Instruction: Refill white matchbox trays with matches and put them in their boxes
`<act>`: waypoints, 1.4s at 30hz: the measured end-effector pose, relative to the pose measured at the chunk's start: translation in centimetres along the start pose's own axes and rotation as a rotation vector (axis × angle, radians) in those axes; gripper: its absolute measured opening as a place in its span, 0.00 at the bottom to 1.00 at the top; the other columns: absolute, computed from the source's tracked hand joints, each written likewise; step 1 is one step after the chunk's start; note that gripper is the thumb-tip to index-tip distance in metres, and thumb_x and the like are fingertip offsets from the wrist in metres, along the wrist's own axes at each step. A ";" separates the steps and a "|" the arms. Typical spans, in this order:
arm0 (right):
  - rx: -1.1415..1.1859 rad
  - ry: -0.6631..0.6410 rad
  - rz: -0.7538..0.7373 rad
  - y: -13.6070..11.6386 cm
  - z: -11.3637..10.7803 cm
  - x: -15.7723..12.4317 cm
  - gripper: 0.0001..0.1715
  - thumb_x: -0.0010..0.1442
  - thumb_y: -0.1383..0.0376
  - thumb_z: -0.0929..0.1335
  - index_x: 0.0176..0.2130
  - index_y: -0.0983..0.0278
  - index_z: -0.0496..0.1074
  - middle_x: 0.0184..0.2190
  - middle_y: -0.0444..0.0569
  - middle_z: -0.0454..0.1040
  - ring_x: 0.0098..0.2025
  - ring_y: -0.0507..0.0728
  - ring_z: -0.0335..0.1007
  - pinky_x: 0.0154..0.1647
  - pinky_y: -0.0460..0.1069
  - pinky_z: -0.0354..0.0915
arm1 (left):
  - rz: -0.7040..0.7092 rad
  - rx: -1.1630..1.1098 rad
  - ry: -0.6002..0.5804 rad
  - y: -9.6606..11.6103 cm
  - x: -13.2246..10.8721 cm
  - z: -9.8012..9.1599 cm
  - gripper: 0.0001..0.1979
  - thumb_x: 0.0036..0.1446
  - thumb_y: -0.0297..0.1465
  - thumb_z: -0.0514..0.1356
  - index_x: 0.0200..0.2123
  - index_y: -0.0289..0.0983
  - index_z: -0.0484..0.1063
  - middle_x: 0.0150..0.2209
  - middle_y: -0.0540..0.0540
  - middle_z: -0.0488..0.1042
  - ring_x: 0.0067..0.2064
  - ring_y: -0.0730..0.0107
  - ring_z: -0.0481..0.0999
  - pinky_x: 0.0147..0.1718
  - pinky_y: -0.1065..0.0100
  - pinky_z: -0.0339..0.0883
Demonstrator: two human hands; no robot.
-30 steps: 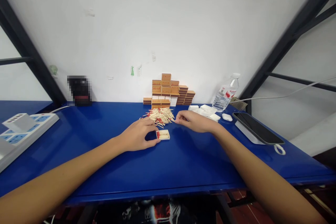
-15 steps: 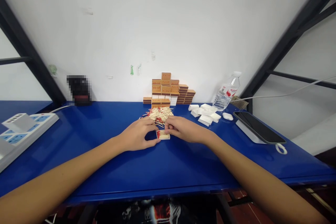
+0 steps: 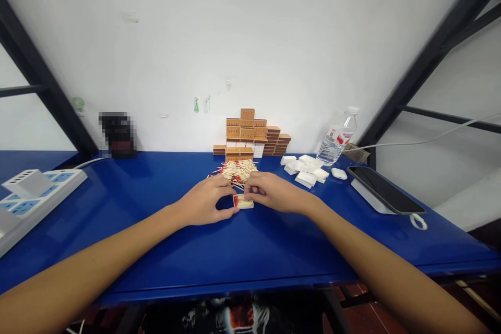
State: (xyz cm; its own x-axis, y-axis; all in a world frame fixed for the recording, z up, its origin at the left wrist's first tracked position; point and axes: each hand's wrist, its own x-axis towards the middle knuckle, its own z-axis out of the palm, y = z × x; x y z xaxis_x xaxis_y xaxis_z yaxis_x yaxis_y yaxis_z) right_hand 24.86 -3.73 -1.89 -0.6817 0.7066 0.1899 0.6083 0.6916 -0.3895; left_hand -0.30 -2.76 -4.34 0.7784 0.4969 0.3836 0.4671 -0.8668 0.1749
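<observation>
A small white matchbox tray (image 3: 244,206) lies on the blue table, filled with red-tipped matches (image 3: 243,201). My left hand (image 3: 206,200) steadies it, thumb and fingers gripping its left end. Over the tray's right part, my right hand (image 3: 274,193) has thumb and forefinger pinched together at the matches; what sits between the fingertips, if anything, is too small to make out. Just beyond both hands spreads a heap of loose matches (image 3: 237,169), heads pointing in mixed directions.
Brown matchboxes (image 3: 247,133) are stacked against the wall. White empty-looking trays (image 3: 307,169) lie in a pile on the right, near a water bottle (image 3: 335,138), an earphone case (image 3: 338,174) and a phone (image 3: 385,189). A power strip (image 3: 43,193) occupies the left side.
My right hand has shifted very slightly left over the tray. The left hand and the tray stay in place.
</observation>
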 end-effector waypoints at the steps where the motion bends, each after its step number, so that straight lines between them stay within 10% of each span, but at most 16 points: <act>1: 0.000 -0.002 -0.010 0.0 0.0 0.0 0.06 0.69 0.63 0.69 0.39 0.63 0.75 0.35 0.48 0.73 0.37 0.55 0.66 0.37 0.48 0.59 | 0.000 0.005 -0.001 0.0 0.0 0.0 0.16 0.64 0.43 0.63 0.47 0.39 0.78 0.42 0.43 0.78 0.46 0.58 0.77 0.49 0.57 0.71; 28: 0.095 0.052 -0.051 0.8 -1.0 -0.1 0.08 0.67 0.65 0.70 0.41 0.62 0.81 0.32 0.47 0.73 0.32 0.52 0.65 0.35 0.47 0.60 | -0.001 -0.010 0.000 0.2 0.1 -0.2 0.14 0.63 0.41 0.64 0.47 0.39 0.79 0.41 0.44 0.78 0.46 0.58 0.77 0.47 0.58 0.71; 42: -0.245 0.545 0.495 10.8 -6.1 -2.6 0.13 0.62 0.60 0.68 0.36 0.64 0.81 0.26 0.47 0.76 0.29 0.55 0.69 0.32 0.49 0.57 | -0.008 -0.086 0.081 0.3 0.2 -0.7 0.13 0.62 0.40 0.65 0.46 0.41 0.80 0.40 0.44 0.79 0.46 0.58 0.75 0.51 0.54 0.69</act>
State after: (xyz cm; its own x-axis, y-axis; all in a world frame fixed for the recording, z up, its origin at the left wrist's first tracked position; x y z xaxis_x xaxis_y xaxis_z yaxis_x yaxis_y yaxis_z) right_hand 35.68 2.86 -1.07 -0.0495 0.8722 0.4867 0.9058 0.2445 -0.3460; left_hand -0.26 -2.98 -3.55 0.7368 0.5016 0.4533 0.4324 -0.8651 0.2542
